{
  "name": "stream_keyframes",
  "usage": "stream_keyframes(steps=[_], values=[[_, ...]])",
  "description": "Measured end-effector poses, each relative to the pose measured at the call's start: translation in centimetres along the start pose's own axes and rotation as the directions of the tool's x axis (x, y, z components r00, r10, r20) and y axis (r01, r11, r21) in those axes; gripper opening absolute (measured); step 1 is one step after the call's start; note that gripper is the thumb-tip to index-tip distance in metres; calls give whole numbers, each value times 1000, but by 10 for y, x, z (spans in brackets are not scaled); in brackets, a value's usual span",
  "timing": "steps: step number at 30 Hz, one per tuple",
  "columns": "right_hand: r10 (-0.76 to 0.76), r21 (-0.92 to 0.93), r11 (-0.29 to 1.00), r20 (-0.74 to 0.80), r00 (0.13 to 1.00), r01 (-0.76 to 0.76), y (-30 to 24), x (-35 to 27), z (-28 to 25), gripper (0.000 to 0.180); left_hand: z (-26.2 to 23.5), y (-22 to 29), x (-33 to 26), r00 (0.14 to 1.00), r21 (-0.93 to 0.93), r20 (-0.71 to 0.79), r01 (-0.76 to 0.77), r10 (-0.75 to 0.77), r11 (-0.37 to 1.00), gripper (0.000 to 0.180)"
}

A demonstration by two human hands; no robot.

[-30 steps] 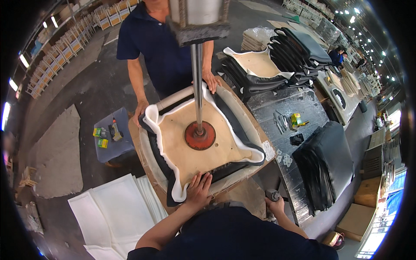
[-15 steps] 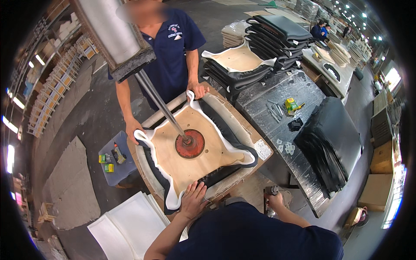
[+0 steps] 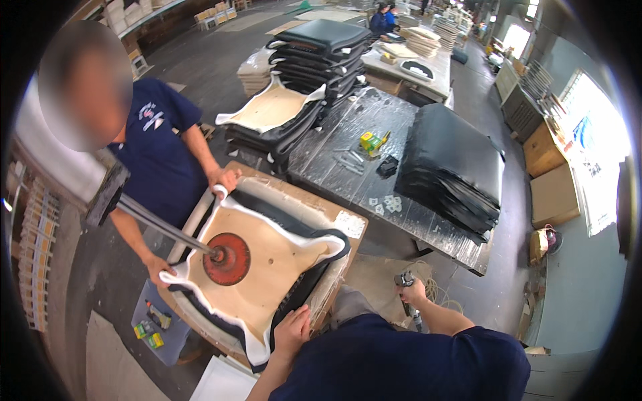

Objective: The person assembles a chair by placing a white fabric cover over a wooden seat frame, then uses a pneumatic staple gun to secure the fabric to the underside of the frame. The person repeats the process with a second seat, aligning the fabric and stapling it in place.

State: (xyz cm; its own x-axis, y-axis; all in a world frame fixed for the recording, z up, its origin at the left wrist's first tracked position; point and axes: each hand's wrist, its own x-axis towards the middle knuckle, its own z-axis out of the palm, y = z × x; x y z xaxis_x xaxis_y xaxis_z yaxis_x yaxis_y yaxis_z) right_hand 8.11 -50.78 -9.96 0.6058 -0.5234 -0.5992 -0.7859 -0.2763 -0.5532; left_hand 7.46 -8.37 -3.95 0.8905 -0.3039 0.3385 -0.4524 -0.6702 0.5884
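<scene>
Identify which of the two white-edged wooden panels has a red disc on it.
The wooden panel nearest the wearer's left hand: the red disc is on it. The other panel, atop a short black stack, bears no disc.

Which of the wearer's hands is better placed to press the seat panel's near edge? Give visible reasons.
Likely the left hand: it is at the near edge of the seat panel, no tool visible in it; the right hand grips a handheld tool off to the side.

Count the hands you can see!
4 clear ones: left hand by the seat, right hand around a tool, and two from the other person: one hand at the seat's far corner, another hand at its left corner. Faraway people may hide more hands.
</scene>
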Motion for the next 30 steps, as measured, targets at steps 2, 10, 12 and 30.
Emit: stream_keyframes(steps=[2, 10, 12, 30], values=[[50, 78, 996, 9, 999, -51, -5, 9, -5, 39, 2, 0, 11, 1000, 4, 3, -14, 14, 1000, 23], [29, 86, 996, -46, 999, -25, -43, 139, -47, 38, -6, 29, 70, 883, 14, 262, 400, -389, 916, 17], [0, 73, 997, -13, 1000, 1, -84, 183, -45, 37, -5, 50, 89, 772, 158, 304, 536, -558, 829, 23], [-39, 166, 984, 544, 838, -62, -273, 509, 42, 43, 85, 147, 203, -26, 571, 151, 818, -988, 66, 99]])
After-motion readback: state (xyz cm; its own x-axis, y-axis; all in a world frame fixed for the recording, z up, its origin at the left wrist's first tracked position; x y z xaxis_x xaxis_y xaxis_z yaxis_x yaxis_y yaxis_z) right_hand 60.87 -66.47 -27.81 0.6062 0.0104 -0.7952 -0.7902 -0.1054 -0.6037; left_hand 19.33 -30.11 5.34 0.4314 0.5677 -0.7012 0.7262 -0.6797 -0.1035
